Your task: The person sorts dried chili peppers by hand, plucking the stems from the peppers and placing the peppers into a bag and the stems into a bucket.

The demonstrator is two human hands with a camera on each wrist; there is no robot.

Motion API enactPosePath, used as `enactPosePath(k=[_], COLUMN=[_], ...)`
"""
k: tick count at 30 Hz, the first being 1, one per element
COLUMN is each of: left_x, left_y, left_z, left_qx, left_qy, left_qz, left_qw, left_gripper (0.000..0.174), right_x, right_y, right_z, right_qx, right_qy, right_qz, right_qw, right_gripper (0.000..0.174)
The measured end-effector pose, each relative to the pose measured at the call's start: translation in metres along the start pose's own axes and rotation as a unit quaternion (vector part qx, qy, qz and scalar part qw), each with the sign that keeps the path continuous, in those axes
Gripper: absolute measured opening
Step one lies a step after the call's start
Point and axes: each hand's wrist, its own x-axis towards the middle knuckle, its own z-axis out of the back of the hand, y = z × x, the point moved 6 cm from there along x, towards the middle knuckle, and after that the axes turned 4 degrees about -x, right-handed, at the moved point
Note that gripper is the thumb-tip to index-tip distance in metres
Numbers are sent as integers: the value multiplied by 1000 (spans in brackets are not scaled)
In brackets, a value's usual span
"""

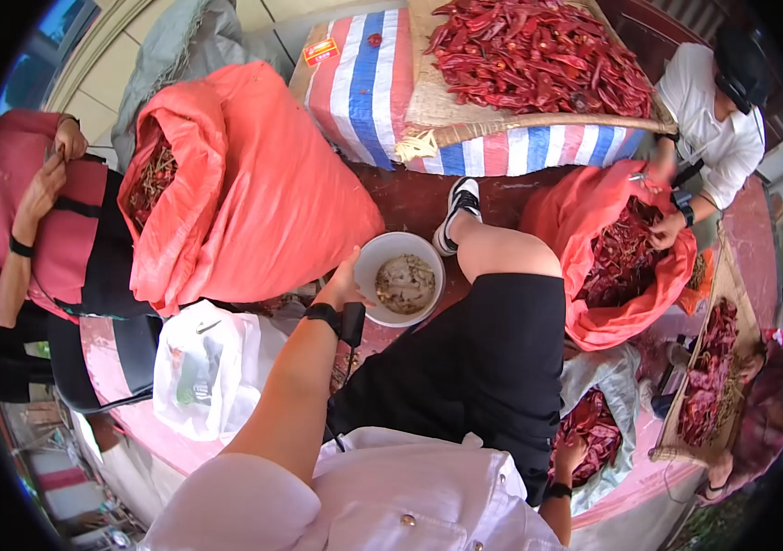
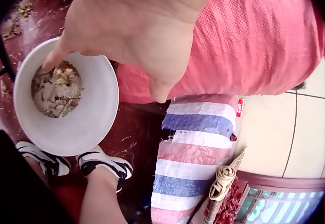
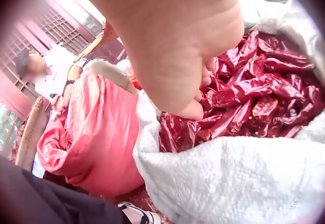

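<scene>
In the head view my left hand [image 1: 346, 283] is at the left rim of a white bucket [image 1: 440, 275]. The left wrist view shows this hand [image 2: 134, 36] with thumb and forefinger extended, the forefinger reaching over the bucket [image 2: 99, 109]. Pale scraps and bits [image 2: 57, 92] lie in the bucket. At the lower right, my right hand [image 1: 571, 455] reaches into a whitish woven sack [image 1: 626, 386] of dried red chilies [image 1: 598, 427]. From the right wrist, bent fingers of this hand [image 3: 172, 51] meet the chilies [image 3: 264, 92]; I cannot tell whether they grip one.
A bulging red sack [image 1: 272, 193] stands beyond my left hand. Another open red sack [image 1: 630, 321] of chilies is at right, where a person in white [image 1: 727, 138] reaches in. A striped bundle [image 1: 355, 92] bears a chili-covered mat. A white plastic bag [image 1: 212, 367] lies left.
</scene>
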Motion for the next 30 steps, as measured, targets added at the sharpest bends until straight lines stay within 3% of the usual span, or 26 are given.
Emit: enactPosePath(k=[1,2,3,5,7,8,9,10,11,13,14,15,17,18,19,21,23,24,25,27,28,30], left_x=[-2,3,1,39,42,43,48,63,80,86,90,93,85,85,84,81,80,77,76,72,65,53], left_y=[11,23,-20,-8,-3,-2,0,4,8,10,11,8,3,1,-3,-5,-6,-7,-11,-8,-10,-14], left_z=[-10,-20,27,44,48,54,57,66,73,72,70,66,48,43,37,33,29,25,20,17,9,-6], left_qx=[-40,-78,-45,35,127,127,104,63,26,3,-2,-7,-16,-26,-35,-49,-55,-60,-54,-91,-85,-79], left_qy=[-29,-55,-26,94,42,4,-13,-8,15,17,16,13,16,33,49,47,52,41,48,33,44,50], left_qz=[5,13,-8,-49,-75,-86,-106,-96,-74,-82,-89,-97,-109,-113,-118,-115,-114,-111,-118,-82,-88,-100], left_qw=[999,995,999,994,988,988,989,993,997,997,996,995,994,993,991,991,991,991,990,992,992,991], left_gripper=[94,94,90,82,54,39,29,24,23,25,27,28,27,27,27,24,19,13,13,12,10,10], right_x=[0,-5,-33,-21,10,37,22,30,14,0,10,9,0,-3,2,-2,0,18,5,17,12,7], right_y=[-13,-27,26,6,-44,-94,-59,-47,-1,35,35,43,67,77,78,77,68,46,69,35,46,50], right_z=[5,11,-24,-30,-94,-170,-126,-123,-76,-43,-35,-21,6,19,12,7,-10,-57,-50,-89,-78,-71], right_qx=[-34,-60,-81,-47,-138,-83,-64,-146,-172,-159,-46,76,183,155,120,130,93,-20,-200,-79,-70,8], right_qy=[-36,-101,-119,43,98,115,117,125,67,-77,-10,57,110,57,73,74,42,60,92,101,95,148], right_qz=[1,44,47,-21,11,-22,-27,131,212,354,211,64,-2,36,83,31,80,194,324,219,216,88], right_qw=[999,992,988,998,986,990,991,973,960,918,976,993,977,986,987,988,992,979,920,967,969,985], right_gripper=[40,47,50,42,34,32,33,32,29,17,19,22,28,26,25,26,23,21,20,26,26,40])
